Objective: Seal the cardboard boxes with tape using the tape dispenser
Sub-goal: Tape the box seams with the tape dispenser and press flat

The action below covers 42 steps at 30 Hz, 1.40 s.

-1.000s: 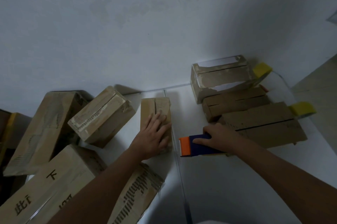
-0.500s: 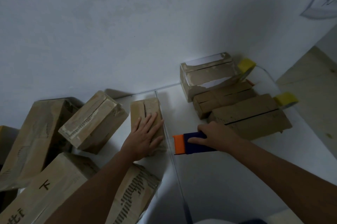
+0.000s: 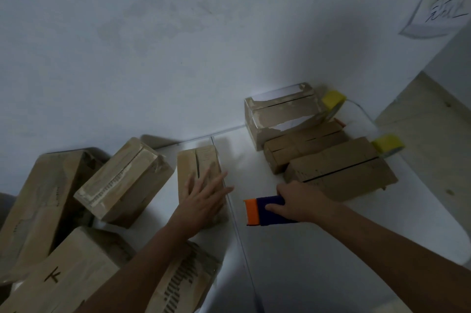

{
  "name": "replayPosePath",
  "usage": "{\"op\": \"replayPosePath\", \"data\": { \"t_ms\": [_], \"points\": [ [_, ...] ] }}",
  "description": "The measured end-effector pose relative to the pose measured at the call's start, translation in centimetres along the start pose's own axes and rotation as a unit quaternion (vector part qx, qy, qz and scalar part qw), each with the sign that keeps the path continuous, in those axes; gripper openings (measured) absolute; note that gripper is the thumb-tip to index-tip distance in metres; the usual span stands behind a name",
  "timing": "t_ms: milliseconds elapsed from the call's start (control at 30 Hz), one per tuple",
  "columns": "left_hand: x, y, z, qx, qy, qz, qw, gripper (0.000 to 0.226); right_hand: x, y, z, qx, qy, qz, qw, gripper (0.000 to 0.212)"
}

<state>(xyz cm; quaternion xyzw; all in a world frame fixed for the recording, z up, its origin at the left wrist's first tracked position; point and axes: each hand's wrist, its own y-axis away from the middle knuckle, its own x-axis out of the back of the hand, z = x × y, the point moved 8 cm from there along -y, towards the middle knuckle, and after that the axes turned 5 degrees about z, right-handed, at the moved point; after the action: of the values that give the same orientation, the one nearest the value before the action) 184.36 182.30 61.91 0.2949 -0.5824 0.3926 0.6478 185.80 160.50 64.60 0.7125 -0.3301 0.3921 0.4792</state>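
I have my left hand (image 3: 204,194) lying flat, fingers straight and spread, on the small cardboard box (image 3: 197,170) by the seam of the white table (image 3: 318,261), near its back edge. My right hand (image 3: 300,202) grips the blue-and-orange tape dispenser (image 3: 262,210) just right of that seam, resting on the surface, with three more boxes (image 3: 331,165) toward the back right corner.

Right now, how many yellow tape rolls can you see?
2. One tape roll lies behind the far right box; the other roll lies beside the nearest right box. Boxes may hide more.
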Motion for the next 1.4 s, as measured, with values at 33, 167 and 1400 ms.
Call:
{"op": "replayPosePath", "data": {
  "t_ms": [33,167,1400],
  "points": [
    [0.3,0.0,0.2,0.006,0.038,0.019,0.999,0.036,-0.2,0.0,-0.3,0.003,0.002,-0.004,1.000,0.040],
    [0.3,0.3,-0.6,0.108,0.200,0.047,0.973,0.018,-0.8,-0.4,-1.4,0.005,0.020,0.013,1.000,0.033],
    [0.9,-0.2,-1.0,0.127,0.194,0.047,0.972,0.019,-4.9,-5.5,-5.5,-0.031,-0.416,0.113,0.902,0.064]
  ]
}}
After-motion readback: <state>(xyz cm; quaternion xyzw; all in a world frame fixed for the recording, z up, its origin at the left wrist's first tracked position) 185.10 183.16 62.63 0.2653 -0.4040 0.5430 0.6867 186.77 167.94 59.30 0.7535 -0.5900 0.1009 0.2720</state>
